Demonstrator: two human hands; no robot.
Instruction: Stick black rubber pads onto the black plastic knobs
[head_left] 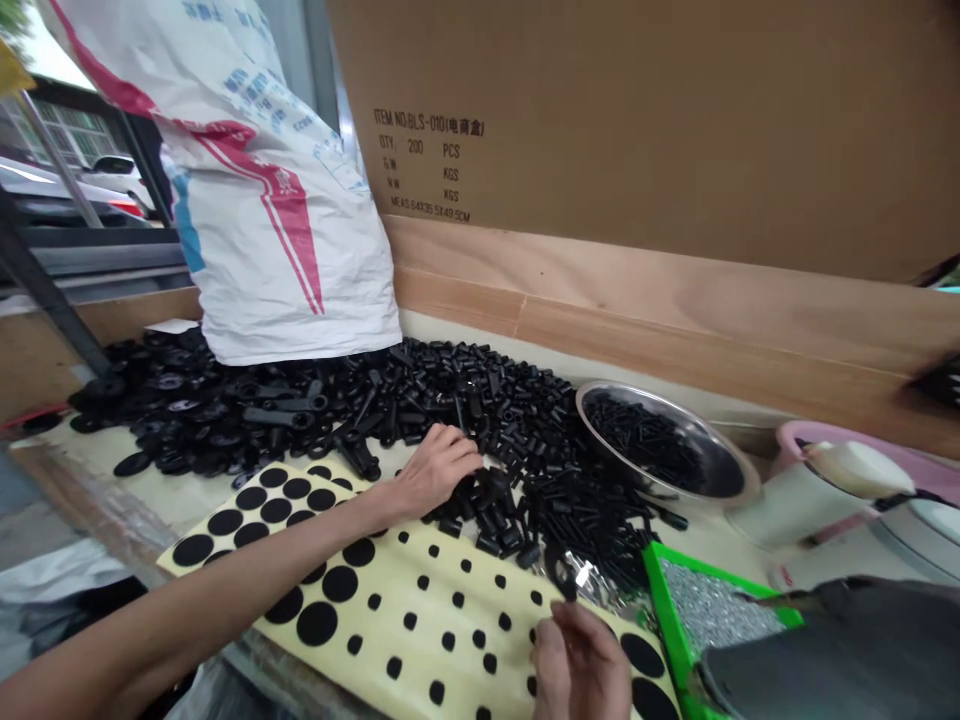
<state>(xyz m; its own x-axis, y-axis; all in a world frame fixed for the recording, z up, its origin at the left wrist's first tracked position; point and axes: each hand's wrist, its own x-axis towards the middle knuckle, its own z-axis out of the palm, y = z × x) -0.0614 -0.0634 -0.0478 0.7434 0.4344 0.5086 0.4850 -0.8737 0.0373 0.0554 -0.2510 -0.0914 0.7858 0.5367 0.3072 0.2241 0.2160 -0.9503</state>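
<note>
My left hand [442, 470] reaches to the front of a heap of small black plastic parts [517, 400]. Its fingers are curled down among the short black pieces, and whatever they grip is hidden. Near the bottom edge, my right hand [581, 660] pinches a small black plastic part [561, 575] with a rounded, ring-like end, held upright. Beneath both arms lies a pale yellow sticker sheet [442, 545] with rows of round black pads, large at the left and small in the middle. Just beyond the right hand are shiny metal pieces [592, 578].
A metal bowl [739, 480] of black pins stands at the back right. Nearer, a green tray [667, 600] holds small silver pieces beside a dark grey machine part [840, 650]. A white sack [300, 230] rests behind the heap, and a cardboard box [637, 130] rises at the back.
</note>
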